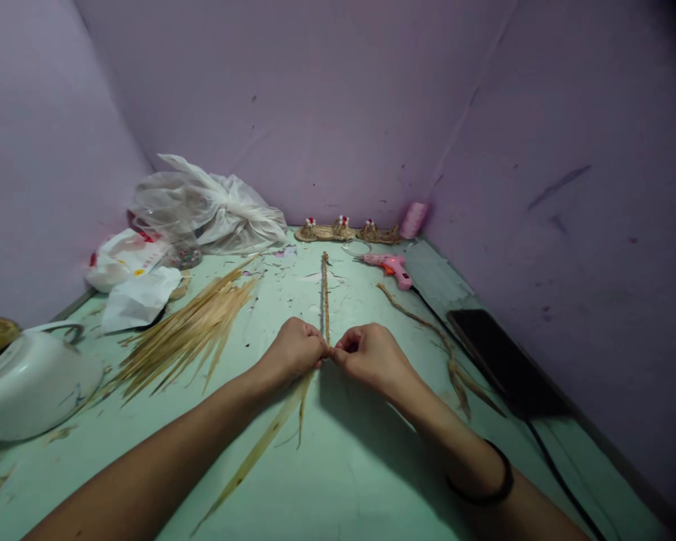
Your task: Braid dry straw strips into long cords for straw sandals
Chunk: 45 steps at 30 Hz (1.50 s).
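Observation:
A thin braid of dried plant fibre (pixel 325 297) lies straight on the table, pointing away from me. My left hand (pixel 297 347) is closed in a pinch on its near end. Right against it, my right hand (pixel 369 355) pinches the same spot, thumb and forefinger meeting the left fingertips. Loose flat strips (pixel 264 443) trail from under the left hand toward me. To the left lies a fan of dried strips (pixel 188 330). Another twisted length of fibre (pixel 422 323) rests to the right of my hands.
A pink glue gun (pixel 391 267) with a black cord lies beyond my right hand, beside a dark phone (pixel 504 364). Woven pieces with beads (pixel 343 231) and a pink thread spool (pixel 414 219) stand by the wall. Plastic bags (pixel 225 207) and a white pot (pixel 39 383) occupy the left.

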{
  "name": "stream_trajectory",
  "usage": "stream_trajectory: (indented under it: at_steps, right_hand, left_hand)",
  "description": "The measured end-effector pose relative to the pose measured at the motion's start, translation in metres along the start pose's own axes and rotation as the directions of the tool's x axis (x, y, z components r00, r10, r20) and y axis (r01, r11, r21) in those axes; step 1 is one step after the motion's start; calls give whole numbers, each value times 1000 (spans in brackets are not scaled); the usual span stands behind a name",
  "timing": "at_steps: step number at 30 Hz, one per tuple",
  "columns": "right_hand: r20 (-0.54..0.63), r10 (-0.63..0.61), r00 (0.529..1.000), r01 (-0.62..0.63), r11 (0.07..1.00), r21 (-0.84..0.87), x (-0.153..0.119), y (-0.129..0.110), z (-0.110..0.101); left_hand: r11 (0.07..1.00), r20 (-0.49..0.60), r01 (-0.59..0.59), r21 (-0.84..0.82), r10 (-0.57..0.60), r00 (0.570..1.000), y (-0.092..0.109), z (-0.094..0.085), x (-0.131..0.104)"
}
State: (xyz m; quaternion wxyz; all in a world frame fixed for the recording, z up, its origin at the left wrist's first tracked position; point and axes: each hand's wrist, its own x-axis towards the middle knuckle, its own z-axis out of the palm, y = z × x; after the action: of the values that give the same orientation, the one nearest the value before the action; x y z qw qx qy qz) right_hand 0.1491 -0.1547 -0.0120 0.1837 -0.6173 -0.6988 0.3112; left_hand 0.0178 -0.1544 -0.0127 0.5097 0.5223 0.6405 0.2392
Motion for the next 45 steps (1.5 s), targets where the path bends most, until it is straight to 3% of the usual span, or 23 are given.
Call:
stream_trajectory:
  at_steps: [5, 8, 10, 13, 16, 17, 19, 22, 26, 31, 33, 36, 38, 41, 45]
  right_hand:
    - [-48, -147, 988, 144, 988, -59, -14, -9, 10]
    - [-55, -299, 953, 281, 935, -216, -22, -14, 14]
    - [-17, -346, 938, 333, 914, -232, -23, -14, 11]
    - [24, -275, 961, 275, 961, -36, -15, -10, -2]
    - [-98, -94, 991, 111, 977, 184, -3, -1, -15]
    - [-92, -47, 995, 68, 969, 236, 1, 1, -17]
    - [67, -13, 998, -10, 947, 320, 5, 4, -15]
    - [314, 16, 949, -149, 903, 404, 5, 3, -5]
    - [341, 41, 939, -187, 894, 406, 4, 3, -3]
    - [491, -57, 869, -114, 944, 311, 5, 16, -34]
    - [449, -65, 891, -96, 941, 325, 7, 21, -48]
    - [236, 29, 971, -133, 888, 440, 13, 23, -61]
    - [126, 98, 987, -150, 843, 516, 16, 20, -63]
    - [85, 131, 988, -156, 821, 549, 22, 9, -62]
    - [84, 88, 993, -118, 860, 496, 36, -15, -61]
  left_hand:
    - [990, 45, 121, -72, -117, 992, -1, -2, 0]
    - [993, 93, 23, -118, -12, 996, -3, -8, 3]
    - [989, 113, -43, -144, 59, 992, -4, -12, 5]
    - [984, 140, -52, -173, 77, 987, -4, -15, 7]
    - [978, 173, -51, -201, 87, 981, -4, -15, 6]
    - [975, 179, -52, -214, 91, 980, -4, -15, 6]
    - [968, 183, -50, -245, 96, 978, -5, -14, 4]
    - [962, 184, -38, -272, 91, 979, -7, -12, 4]
    - [959, 176, -58, -278, 110, 978, -10, -8, 6]
    - [956, 166, -12, -293, 63, 984, -6, -7, 3]
    - [956, 172, -15, -291, 67, 983, -5, -8, 1]
    - [956, 201, -19, -294, 81, 976, -6, -10, 2]
    - [951, 206, -23, -308, 90, 974, -8, -10, 3]
    - [940, 199, -15, -340, 88, 976, -9, -10, 3]
    - [942, 187, -25, -334, 92, 978, -6, -10, 1]
